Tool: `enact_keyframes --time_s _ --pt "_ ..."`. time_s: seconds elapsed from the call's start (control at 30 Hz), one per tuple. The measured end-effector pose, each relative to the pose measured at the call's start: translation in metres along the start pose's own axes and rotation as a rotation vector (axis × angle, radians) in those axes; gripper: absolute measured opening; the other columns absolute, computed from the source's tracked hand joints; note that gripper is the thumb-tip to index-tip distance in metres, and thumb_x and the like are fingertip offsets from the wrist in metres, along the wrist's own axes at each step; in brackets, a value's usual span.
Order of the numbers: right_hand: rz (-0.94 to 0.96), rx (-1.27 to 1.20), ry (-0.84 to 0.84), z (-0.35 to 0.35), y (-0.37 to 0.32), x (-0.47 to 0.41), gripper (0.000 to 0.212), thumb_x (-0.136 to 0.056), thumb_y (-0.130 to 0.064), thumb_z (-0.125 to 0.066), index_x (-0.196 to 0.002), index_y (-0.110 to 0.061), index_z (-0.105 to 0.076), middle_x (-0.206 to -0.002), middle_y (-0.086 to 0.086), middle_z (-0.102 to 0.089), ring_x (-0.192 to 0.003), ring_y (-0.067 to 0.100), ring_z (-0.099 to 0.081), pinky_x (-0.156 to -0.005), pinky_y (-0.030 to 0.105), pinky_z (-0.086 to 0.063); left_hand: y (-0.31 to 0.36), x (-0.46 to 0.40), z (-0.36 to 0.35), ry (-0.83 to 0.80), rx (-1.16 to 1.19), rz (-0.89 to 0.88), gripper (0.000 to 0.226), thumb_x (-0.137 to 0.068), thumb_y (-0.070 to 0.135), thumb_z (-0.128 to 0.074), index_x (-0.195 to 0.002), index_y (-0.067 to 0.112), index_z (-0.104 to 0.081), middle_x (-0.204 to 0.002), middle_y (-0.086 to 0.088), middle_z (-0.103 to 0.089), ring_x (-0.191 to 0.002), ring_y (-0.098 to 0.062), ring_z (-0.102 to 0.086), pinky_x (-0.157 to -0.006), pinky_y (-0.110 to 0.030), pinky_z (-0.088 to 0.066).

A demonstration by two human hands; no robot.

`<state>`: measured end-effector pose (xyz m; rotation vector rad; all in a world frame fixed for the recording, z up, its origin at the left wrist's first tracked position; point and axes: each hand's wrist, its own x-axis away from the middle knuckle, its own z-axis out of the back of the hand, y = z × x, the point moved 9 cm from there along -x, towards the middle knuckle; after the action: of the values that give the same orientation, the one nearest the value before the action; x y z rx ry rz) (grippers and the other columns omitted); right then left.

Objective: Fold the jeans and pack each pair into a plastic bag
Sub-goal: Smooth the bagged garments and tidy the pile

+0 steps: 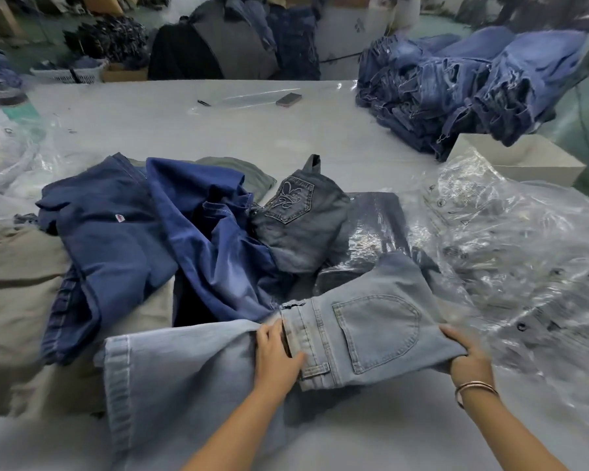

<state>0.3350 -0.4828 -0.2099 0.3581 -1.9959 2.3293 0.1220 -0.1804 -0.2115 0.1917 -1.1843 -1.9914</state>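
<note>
A pair of light blue jeans point(371, 331) lies folded in front of me on the table, back pocket up, one leg with its hem spread toward the lower left. My left hand point(276, 355) grips the waistband at the fold. My right hand point(466, 355), with bangles on the wrist, holds the right edge of the same jeans. A heap of clear plastic bags point(510, 246) lies just to the right. A dark pair inside a plastic bag point(371, 232) sits behind the light jeans.
Dark blue jeans point(133, 239) and a grey pair with an embroidered pocket point(296, 212) are piled centre left. Khaki trousers point(17, 294) lie at the left. A tall stack of folded jeans point(456, 86) stands back right beside a white box point(517, 161). The grey table point(184, 130) stretches behind.
</note>
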Motion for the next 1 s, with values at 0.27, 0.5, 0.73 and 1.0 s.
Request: enact_keyframes --time_s 0.27,0.5,0.73,1.0 --pt "-0.138 0.226 0.018 0.1 0.061 0.059 0.063 -0.081 0.026 -0.033 -0.083 -0.021 -0.075 -0.079 0.016 -0.069 -0.076 0.032 -0.054 -0.042 0.026 -0.047 -0.005 0.05 -0.044 -0.275 -0.13 -0.022 0.046 -0.084 0.035 -0.065 -0.124 0.021 -0.048 -0.122 0.002 -0.042 -0.114 -0.017 -0.052 -0.085 -0.021 -0.038" --pt "0.3 1.195 -0.352 0.044 0.001 0.1 0.102 -0.071 -0.03 -0.074 -0.145 -0.037 -0.003 -0.156 -0.003 0.008 -0.147 0.019 0.002 -0.117 0.047 -0.008 0.022 0.069 -0.017 -0.03 -0.267 -0.311 0.038 -0.086 0.016 -0.057 -0.124 0.015 -0.058 -0.126 -0.003 -0.048 -0.119 -0.023 -0.048 -0.098 -0.032 -0.04" --pt "0.584 1.62 -0.627 -0.126 0.028 0.14 0.123 -0.069 -0.073 -0.058 -0.131 -0.039 0.043 -0.146 -0.002 0.043 -0.139 0.025 0.033 -0.096 0.071 0.023 0.022 0.034 0.029 0.061 -0.94 -0.367 0.078 -0.085 0.048 -0.059 -0.149 0.02 -0.025 -0.156 -0.009 -0.025 -0.145 -0.025 -0.021 -0.117 -0.045 -0.01" --pt "0.351 0.735 -0.243 -0.085 -0.029 0.088 0.017 -0.088 -0.01 -0.059 -0.105 -0.006 -0.061 -0.087 0.017 -0.065 -0.078 0.034 -0.059 -0.07 0.036 -0.043 -0.055 0.016 0.033 -0.452 -0.984 -0.02 0.064 -0.066 0.062 -0.066 -0.116 0.024 -0.05 -0.124 0.002 -0.059 -0.116 -0.021 -0.054 -0.09 -0.035 -0.038"
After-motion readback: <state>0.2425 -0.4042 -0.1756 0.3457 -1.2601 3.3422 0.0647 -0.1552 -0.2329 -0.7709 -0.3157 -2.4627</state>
